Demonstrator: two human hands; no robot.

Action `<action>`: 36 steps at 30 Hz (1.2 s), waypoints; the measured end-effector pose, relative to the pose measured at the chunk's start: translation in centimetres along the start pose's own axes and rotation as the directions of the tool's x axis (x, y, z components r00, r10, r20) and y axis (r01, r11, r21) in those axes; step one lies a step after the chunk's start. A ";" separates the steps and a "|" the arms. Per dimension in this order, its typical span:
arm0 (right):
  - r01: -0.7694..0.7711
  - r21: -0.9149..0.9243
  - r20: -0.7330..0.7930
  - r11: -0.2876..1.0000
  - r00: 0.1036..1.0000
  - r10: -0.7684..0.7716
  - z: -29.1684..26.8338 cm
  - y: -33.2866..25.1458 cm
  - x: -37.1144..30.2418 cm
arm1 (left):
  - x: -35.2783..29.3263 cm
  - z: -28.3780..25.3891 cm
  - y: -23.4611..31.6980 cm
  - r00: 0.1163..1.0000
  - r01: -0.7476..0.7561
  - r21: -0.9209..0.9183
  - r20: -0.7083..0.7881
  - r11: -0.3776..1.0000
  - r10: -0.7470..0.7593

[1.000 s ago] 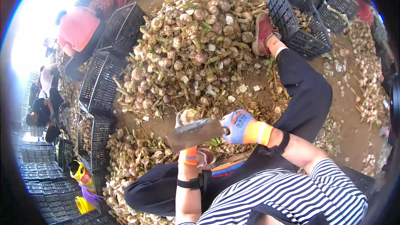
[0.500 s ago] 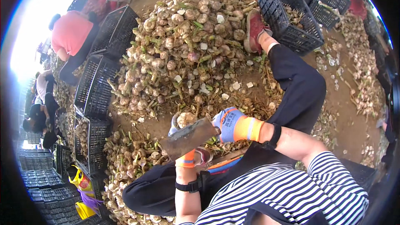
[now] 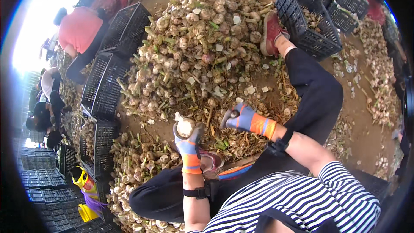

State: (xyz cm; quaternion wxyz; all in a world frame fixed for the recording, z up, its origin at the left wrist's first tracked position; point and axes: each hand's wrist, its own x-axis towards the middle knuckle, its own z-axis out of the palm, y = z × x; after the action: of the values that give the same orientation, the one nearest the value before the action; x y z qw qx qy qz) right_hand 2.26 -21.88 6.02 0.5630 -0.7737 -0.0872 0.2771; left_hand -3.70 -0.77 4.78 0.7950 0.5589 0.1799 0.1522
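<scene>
Above the bare ground [image 3: 161,132], just off the near edge of the big heap [image 3: 185,56], a garlic bulb [image 3: 184,128] is held in the left hand [image 3: 188,147]. Its sides are hugged by that hand, and its top is left bare. A little to the right, a dark tool [image 3: 224,119] is gripped in the right hand [image 3: 242,118]. It is turned so that its whole shape cannot be told, and it is held apart from the bulb.

It seems best for the bulb to be gripped low and tight, with fingertips tucked down, and for any sharp side of the tool to be pointed away from them.

The bulb looks round and fat, almost white on top. A small pale bit is seen sticking up at its left. Tiny marks cannot be made out.

Below the hands, dry leaf scraps [image 3: 235,145] are scattered. Along the heap's left edge, black crates [image 3: 98,82] are lined up. By its far right corner, another crate [image 3: 321,45] is set near a red shoe [image 3: 271,36].
</scene>
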 end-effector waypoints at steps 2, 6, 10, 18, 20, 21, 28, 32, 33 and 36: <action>0.069 0.115 0.142 0.991 0.986 -0.086 1.3 -0.4 -0.7 | 0.4 0.0 0.2 0.964 0.265 -0.222 0.074 0.938 -0.255; 0.278 0.192 0.142 0.941 0.941 -0.307 3.4 0.0 -1.5 | -0.1 1.1 1.4 0.923 0.375 -0.677 0.208 0.633 -0.324; -0.230 -0.347 0.033 0.909 0.966 0.257 3.2 6.4 2.3 | -0.1 0.5 2.9 0.990 0.086 -0.640 0.138 0.764 0.004; -0.028 0.572 -0.164 0.820 0.975 0.148 -3.8 0.2 0.2 | 6.5 -7.3 3.3 0.872 -0.080 -0.094 -0.489 0.992 0.024; 0.047 0.491 -0.190 0.870 0.980 0.054 -4.3 -0.1 -0.5 | 10.5 -0.2 -4.5 0.883 0.438 0.364 -0.347 0.822 -0.317; 0.115 0.461 -0.189 0.880 0.982 -0.029 -3.0 -0.8 -0.9 | 12.5 -3.1 -11.4 0.959 0.284 0.398 -0.127 0.872 -0.254; 0.192 -0.246 -0.245 0.950 0.936 -0.253 -4.7 -1.1 -2.5 | 14.8 -2.3 -26.1 0.973 0.052 0.914 0.045 0.402 -0.227; -0.061 -0.167 -0.310 0.984 0.951 0.006 -6.7 0.3 -1.9 | 11.2 5.5 -18.4 0.910 0.342 0.144 0.195 0.929 -0.366; -0.087 -0.232 -0.240 0.969 0.970 0.030 -6.2 -0.3 -1.7 | 10.5 4.4 -15.8 0.887 0.409 0.135 0.174 0.903 -0.428; -0.064 -0.462 -0.096 0.885 0.995 0.022 -4.3 -1.5 -2.0 | 8.4 0.8 -12.8 0.856 0.474 0.236 0.103 0.848 -0.507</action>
State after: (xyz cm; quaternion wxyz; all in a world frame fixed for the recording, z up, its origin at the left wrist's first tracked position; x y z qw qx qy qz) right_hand 3.14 -25.79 8.98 0.3586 -0.8990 -0.1089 0.2265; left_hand 4.68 -1.90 -8.00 0.7585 0.5822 0.2665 -0.1214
